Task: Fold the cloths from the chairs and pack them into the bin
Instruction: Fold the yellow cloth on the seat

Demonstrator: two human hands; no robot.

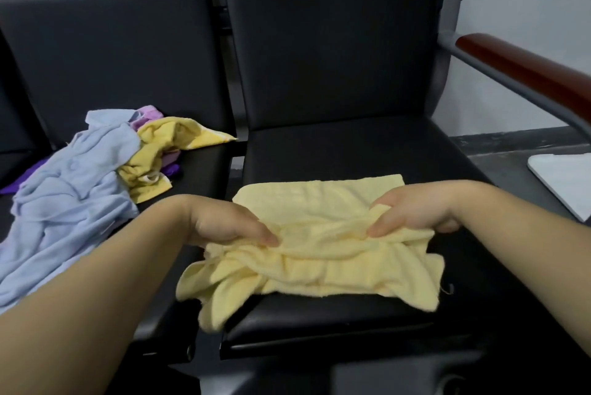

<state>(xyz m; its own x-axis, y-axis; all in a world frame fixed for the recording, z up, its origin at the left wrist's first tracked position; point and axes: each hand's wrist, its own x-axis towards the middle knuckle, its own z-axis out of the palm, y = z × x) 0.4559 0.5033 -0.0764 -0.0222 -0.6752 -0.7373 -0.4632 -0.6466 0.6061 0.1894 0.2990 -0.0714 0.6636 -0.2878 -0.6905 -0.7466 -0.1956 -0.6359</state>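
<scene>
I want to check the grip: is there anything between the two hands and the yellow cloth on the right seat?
Nothing visible: the left hand and the right hand already pinch the pale yellow cloth directly.

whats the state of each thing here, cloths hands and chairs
pale yellow cloth: partly folded, bunched at near edge, on right seat
left hand: pinching the cloth
right hand: pinching the cloth
light blue cloth: crumpled, unfolded, on left seat
yellow towel: crumpled in pile
purple cloths: mostly buried
right seat: far part bare
</scene>
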